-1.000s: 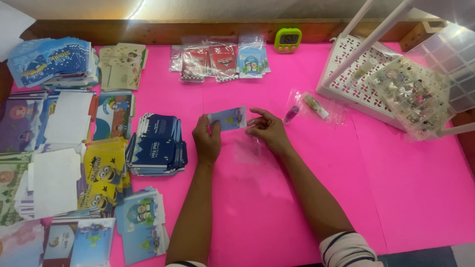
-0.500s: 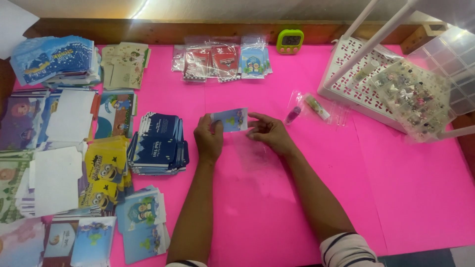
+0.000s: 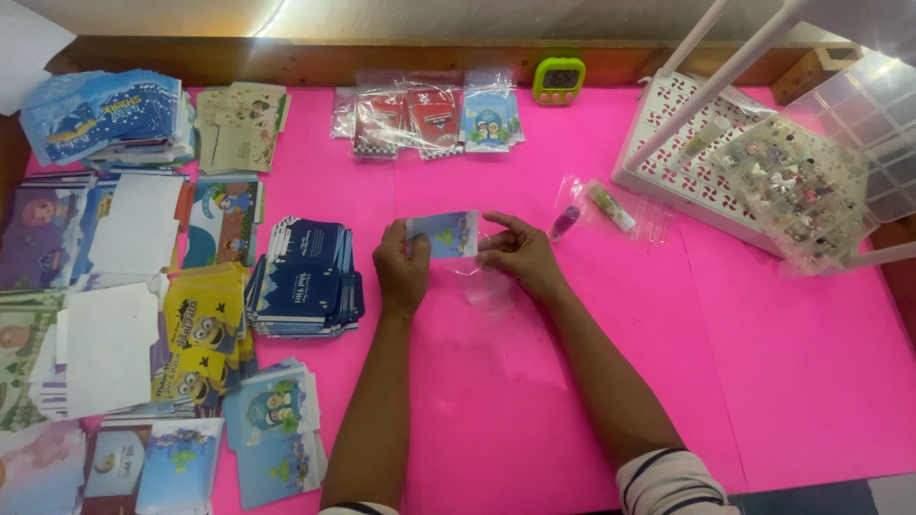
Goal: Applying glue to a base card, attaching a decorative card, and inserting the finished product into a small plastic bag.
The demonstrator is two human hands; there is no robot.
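A small light-blue printed card (image 3: 443,235) is held up over the pink table (image 3: 763,381) between both hands. My left hand (image 3: 402,268) pinches its left edge. My right hand (image 3: 521,256) grips its right edge together with a clear plastic sleeve (image 3: 485,280) that hangs below the fingers. A stack of dark-blue cards (image 3: 306,278) lies just left of my left hand.
Piles of printed cards cover the table's left side, among them yellow cartoon cards (image 3: 202,329). Bagged cards (image 3: 426,119) and a green timer (image 3: 559,80) sit at the back. Small tubes in a clear bag (image 3: 599,210) lie beside a white basket (image 3: 682,162) holding a compartment box (image 3: 806,186).
Both hands and the card have stayed almost in place, with only small finger shifts at the card's edges.
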